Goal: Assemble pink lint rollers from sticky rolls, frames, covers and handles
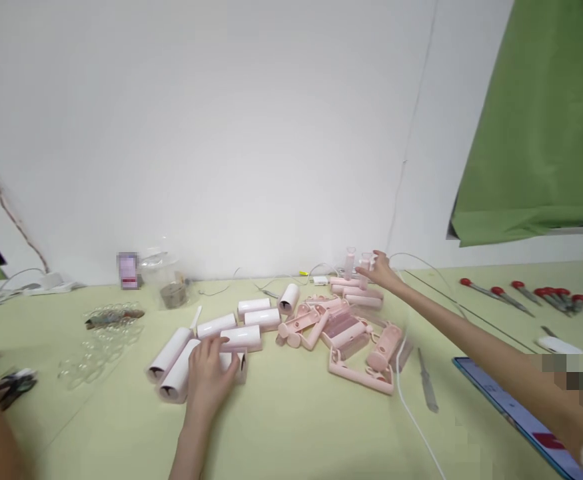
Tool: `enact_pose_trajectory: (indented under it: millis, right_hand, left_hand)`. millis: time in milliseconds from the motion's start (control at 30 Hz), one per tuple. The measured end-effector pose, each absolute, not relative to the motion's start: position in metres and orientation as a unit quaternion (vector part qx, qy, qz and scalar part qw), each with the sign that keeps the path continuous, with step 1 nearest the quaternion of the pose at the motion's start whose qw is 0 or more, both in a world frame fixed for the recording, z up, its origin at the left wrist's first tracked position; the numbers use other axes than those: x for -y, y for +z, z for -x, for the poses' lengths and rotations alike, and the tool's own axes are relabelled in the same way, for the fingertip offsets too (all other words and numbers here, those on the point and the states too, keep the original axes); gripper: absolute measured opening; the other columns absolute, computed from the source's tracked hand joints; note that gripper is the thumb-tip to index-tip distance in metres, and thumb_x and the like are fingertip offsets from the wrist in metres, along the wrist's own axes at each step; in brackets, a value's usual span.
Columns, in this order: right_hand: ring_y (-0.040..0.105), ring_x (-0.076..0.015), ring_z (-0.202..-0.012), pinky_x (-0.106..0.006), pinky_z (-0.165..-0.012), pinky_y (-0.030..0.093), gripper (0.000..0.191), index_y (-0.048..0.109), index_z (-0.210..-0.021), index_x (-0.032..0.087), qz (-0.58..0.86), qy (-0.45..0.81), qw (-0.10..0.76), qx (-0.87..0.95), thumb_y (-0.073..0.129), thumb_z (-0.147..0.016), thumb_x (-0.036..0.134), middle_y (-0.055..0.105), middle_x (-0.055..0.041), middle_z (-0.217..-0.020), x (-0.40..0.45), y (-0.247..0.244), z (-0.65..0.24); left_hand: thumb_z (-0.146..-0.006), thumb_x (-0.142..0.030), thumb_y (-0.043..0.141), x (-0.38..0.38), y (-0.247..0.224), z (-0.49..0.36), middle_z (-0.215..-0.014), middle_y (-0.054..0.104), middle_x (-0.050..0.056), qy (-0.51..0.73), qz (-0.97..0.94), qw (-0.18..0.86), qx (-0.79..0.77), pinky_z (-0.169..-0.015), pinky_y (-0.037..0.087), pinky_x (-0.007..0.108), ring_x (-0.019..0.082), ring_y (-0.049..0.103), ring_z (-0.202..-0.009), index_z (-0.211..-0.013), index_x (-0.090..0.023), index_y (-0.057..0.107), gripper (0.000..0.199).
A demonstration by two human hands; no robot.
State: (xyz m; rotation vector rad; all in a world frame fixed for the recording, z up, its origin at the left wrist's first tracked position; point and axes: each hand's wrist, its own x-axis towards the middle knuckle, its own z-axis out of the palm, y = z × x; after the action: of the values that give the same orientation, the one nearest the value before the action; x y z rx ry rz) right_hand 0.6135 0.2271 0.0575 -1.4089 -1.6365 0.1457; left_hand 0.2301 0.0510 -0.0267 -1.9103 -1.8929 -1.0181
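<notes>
My left hand (211, 370) rests over the white cylinders, its fingers curled around a short white piece (238, 365) at the near side of the group. More white cylinders (171, 353) lie to its left and behind it. My right hand (378, 270) reaches to the back of the table, with thumb and fingers around one of the small clear-and-pink upright pieces (366, 261). Another such piece (350, 263) stands just to its left. In the middle lies a pile of pink plastic parts (341, 327), with pink cylinders (364, 297) behind it.
Red-handled tools (514, 300) lie at the right, near a phone-like screen (511, 407). A screwdriver (427, 383) and a white cable (414, 420) lie right of the pink parts. At the left are a clear container (171, 287) and clear plastic rings (96, 353).
</notes>
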Motion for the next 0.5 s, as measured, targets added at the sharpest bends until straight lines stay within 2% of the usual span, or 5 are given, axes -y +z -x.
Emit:
enact_pose_trajectory:
  millis: [67, 133, 233, 400, 500]
  right_hand:
    - [0.034, -0.0321, -0.117, -0.051, -0.095, 0.029, 0.051, 0.035, -0.122, 0.01, 0.545, 0.039, 0.47, 0.694, 0.053, -0.079, 0.03, 0.036, -0.0187, -0.125, -0.208, 0.058, -0.599]
    - [0.027, -0.0305, -0.122, -0.047, -0.1, 0.024, 0.051, 0.033, -0.123, 0.012, 0.504, 0.034, 0.452, 0.736, 0.051, -0.078, 0.029, 0.032, -0.0185, -0.127, -0.179, 0.056, -0.582]
    - [0.033, -0.025, -0.121, -0.041, -0.098, 0.031, 0.04, 0.04, -0.119, 0.024, 0.435, 0.051, 0.396, 0.807, 0.048, -0.079, 0.029, 0.033, -0.0097, -0.13, -0.121, 0.046, -0.556]
    - [0.034, -0.0251, -0.121, -0.042, -0.095, 0.034, 0.036, 0.041, -0.119, 0.027, 0.32, 0.118, 0.276, 0.899, 0.043, -0.083, 0.023, 0.029, -0.009, -0.135, -0.045, 0.02, -0.519]
    - [0.03, -0.0259, -0.124, -0.041, -0.097, 0.032, 0.047, 0.038, -0.124, 0.024, 0.318, 0.197, 0.235, 0.897, 0.05, -0.079, 0.026, 0.03, -0.0106, -0.136, -0.034, 0.007, -0.506]
  left_hand:
    - [-0.08, -0.033, 0.044, -0.045, -0.029, -0.227, -0.108, 0.056, 0.008, -0.305, 0.681, 0.101, 0.658, -0.092, 0.032, 0.045, 0.026, 0.048, -0.105, -0.099, -0.02, 0.055, 0.026]
    - [-0.077, -0.039, 0.048, -0.039, -0.03, -0.226, -0.115, 0.053, 0.008, -0.268, 0.705, 0.074, 0.653, -0.096, 0.029, 0.046, 0.026, 0.044, -0.112, -0.106, -0.022, 0.054, 0.033]
    - [-0.067, -0.044, 0.058, -0.031, -0.031, -0.235, -0.124, 0.048, 0.007, -0.231, 0.719, 0.059, 0.652, -0.097, 0.029, 0.047, 0.03, 0.038, -0.117, -0.115, -0.025, 0.05, 0.052]
    - [-0.07, -0.032, 0.053, -0.017, -0.04, -0.279, -0.137, 0.035, 0.009, -0.219, 0.758, 0.044, 0.613, -0.099, 0.026, 0.051, 0.033, 0.029, -0.124, -0.125, -0.022, 0.043, 0.058]
    - [-0.066, -0.023, 0.052, -0.006, -0.041, -0.311, -0.144, 0.02, 0.01, -0.235, 0.778, -0.001, 0.583, -0.102, 0.02, 0.054, 0.034, 0.015, -0.13, -0.134, -0.018, 0.027, 0.072]
